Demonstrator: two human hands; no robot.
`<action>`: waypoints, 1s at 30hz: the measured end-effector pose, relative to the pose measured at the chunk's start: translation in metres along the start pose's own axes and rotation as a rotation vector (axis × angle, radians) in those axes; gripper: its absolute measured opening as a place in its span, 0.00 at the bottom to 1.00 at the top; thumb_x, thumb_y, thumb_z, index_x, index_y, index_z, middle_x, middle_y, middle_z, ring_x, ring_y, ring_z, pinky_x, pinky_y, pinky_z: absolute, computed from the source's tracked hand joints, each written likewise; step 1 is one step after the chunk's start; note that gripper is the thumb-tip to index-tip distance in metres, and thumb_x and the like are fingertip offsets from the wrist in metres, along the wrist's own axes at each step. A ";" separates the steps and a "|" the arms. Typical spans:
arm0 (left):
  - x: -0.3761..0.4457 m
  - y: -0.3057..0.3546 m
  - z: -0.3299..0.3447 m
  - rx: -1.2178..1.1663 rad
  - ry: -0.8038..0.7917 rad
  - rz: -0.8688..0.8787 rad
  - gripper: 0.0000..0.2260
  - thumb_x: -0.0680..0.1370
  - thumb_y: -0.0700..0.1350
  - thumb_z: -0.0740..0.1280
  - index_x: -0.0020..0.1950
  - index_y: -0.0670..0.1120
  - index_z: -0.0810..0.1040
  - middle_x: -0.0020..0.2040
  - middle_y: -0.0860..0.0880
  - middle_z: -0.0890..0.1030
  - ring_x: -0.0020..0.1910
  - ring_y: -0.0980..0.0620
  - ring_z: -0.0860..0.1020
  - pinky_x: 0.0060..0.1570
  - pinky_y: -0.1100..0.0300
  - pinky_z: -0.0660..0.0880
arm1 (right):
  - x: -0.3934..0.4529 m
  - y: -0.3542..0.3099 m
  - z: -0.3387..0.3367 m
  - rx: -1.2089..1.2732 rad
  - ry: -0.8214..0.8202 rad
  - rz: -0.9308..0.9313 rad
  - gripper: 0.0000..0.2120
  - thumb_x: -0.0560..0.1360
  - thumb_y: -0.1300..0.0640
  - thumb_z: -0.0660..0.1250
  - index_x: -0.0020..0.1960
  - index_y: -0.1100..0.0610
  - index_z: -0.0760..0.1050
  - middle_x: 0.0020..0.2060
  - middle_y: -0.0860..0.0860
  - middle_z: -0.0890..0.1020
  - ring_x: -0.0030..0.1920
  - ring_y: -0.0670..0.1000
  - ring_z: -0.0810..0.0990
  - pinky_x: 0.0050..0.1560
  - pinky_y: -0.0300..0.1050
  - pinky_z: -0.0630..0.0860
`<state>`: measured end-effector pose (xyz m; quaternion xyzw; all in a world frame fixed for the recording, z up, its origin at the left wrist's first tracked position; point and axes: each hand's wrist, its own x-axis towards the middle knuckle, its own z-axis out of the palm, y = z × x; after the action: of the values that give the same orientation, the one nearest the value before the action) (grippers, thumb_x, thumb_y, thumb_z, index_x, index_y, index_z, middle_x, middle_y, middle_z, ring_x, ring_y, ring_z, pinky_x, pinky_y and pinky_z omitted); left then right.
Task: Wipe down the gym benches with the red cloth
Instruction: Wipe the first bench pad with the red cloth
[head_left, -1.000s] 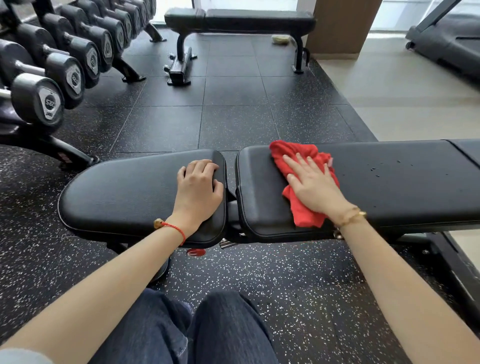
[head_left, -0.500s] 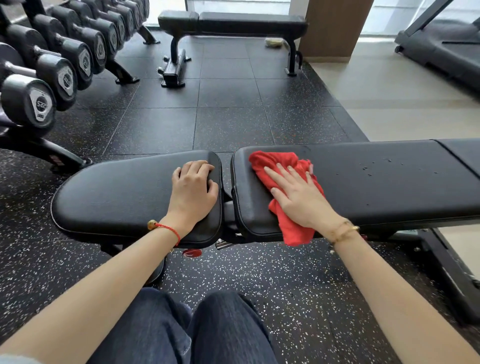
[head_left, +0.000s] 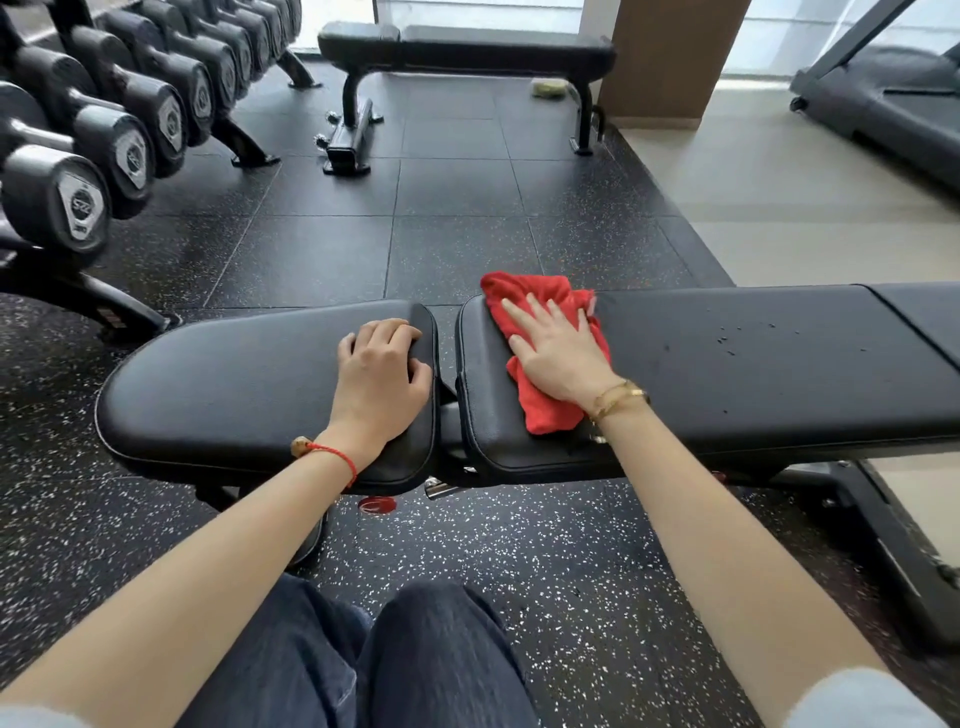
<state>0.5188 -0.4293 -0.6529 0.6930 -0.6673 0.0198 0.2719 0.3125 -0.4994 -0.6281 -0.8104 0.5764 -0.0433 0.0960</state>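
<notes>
cloth (head_left: 540, 410) lies bunched on the long pad of the bench (head_left: 779, 364), at that pad's left end, just right of the gap between the two pads; red fabric runs from the far edge of the pad back toward the near edge, stopping short of it.

right hand (head_left: 558, 358) lies flat on top of the cloth; fingers (head_left: 519, 314) straight and slightly spread, pointing away and to the left, pressing down rather than gripping; cloth shows past the fingertips at the far end, on both sides of the palm, and below the wrist at the near end; gold bracelet (head_left: 621, 397) on that wrist, touching the pad.

left hand (head_left: 382, 374) sits on the short seat pad (head_left: 223, 384), at its right end beside the gap; fingers curled over the pad's far right corner, holding it; red string bracelet (head_left: 332, 454) on the wrist; the hands are apart, with the gap between them.

small dark specks (head_left: 737, 343) on the long pad, right of the cloth, well apart from it.

knees in dark jeans (head_left: 431, 654) below the bench; black speckled floor (head_left: 519, 545) under everything; dumbbell rack (head_left: 104, 130) far left; second bench (head_left: 467, 49) at the back, well apart; treadmill (head_left: 883, 98) top right on pale floor.
</notes>
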 end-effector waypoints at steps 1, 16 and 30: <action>0.000 0.000 0.000 0.000 0.002 0.002 0.14 0.74 0.41 0.65 0.59 0.44 0.78 0.61 0.48 0.79 0.63 0.45 0.73 0.67 0.48 0.64 | -0.012 -0.003 0.003 0.004 0.009 -0.030 0.25 0.83 0.47 0.51 0.79 0.42 0.50 0.79 0.49 0.51 0.79 0.53 0.49 0.76 0.59 0.38; -0.003 0.003 -0.005 -0.014 -0.033 0.018 0.13 0.76 0.38 0.63 0.59 0.43 0.79 0.59 0.46 0.80 0.62 0.44 0.75 0.63 0.49 0.68 | 0.006 0.045 -0.015 0.035 -0.021 0.139 0.25 0.83 0.48 0.49 0.79 0.44 0.50 0.79 0.51 0.50 0.79 0.55 0.47 0.76 0.61 0.38; -0.007 0.108 0.033 -0.134 -0.083 0.105 0.13 0.79 0.44 0.60 0.61 0.44 0.78 0.63 0.48 0.77 0.66 0.47 0.71 0.67 0.52 0.65 | -0.080 0.094 -0.008 0.039 0.065 0.097 0.25 0.83 0.49 0.52 0.78 0.42 0.53 0.79 0.48 0.53 0.79 0.52 0.50 0.76 0.56 0.39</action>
<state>0.4058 -0.4322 -0.6453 0.6377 -0.7132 -0.0397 0.2883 0.1973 -0.4549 -0.6368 -0.7777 0.6168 -0.0759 0.0951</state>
